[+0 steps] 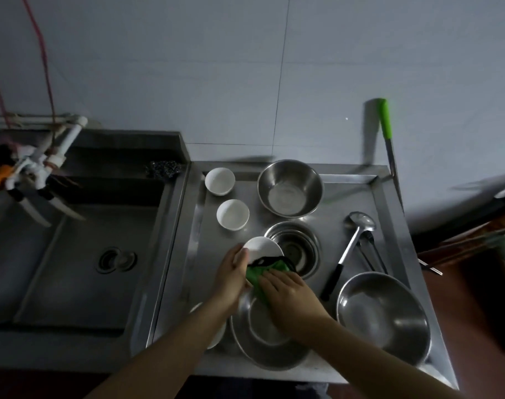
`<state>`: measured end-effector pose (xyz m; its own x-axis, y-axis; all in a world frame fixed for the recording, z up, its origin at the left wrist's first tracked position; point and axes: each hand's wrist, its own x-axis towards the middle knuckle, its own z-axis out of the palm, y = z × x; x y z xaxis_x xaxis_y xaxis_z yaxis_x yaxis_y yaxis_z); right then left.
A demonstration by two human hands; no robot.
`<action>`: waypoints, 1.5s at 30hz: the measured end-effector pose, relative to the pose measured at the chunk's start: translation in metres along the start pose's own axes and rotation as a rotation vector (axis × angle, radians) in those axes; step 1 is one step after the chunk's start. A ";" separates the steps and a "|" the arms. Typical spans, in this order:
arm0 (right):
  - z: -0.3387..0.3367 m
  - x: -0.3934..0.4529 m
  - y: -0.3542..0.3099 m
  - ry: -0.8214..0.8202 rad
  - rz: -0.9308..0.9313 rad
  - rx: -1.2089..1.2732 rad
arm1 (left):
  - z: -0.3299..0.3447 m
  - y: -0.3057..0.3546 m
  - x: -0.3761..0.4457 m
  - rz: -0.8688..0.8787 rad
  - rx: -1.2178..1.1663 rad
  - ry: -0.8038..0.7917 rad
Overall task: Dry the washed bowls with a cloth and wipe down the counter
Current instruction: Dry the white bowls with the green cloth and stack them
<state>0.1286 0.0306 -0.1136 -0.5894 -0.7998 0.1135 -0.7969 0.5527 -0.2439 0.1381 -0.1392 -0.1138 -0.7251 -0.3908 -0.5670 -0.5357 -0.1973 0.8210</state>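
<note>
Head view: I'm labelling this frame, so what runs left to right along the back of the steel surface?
Tap → steel scourer → small white bowl → steel mixing bowl → green-handled knife leaning on the wall.

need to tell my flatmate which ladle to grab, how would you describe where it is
On the steel counter right of the sink, look along its right side between the two big steel bowls. The ladle lies there at a slant, scoop toward the wall; unlike the utensils beside it, it has a black grip.
</note>
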 end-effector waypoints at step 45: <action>-0.063 -0.138 0.077 0.113 -0.284 -0.106 | 0.099 0.055 -0.096 -0.009 0.382 -0.487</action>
<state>0.1401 0.1984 -0.0876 -0.3478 -0.8978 0.2703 -0.9375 0.3373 -0.0858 0.1349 -0.0233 -0.0210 -0.7857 0.0823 -0.6131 -0.5946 0.1727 0.7853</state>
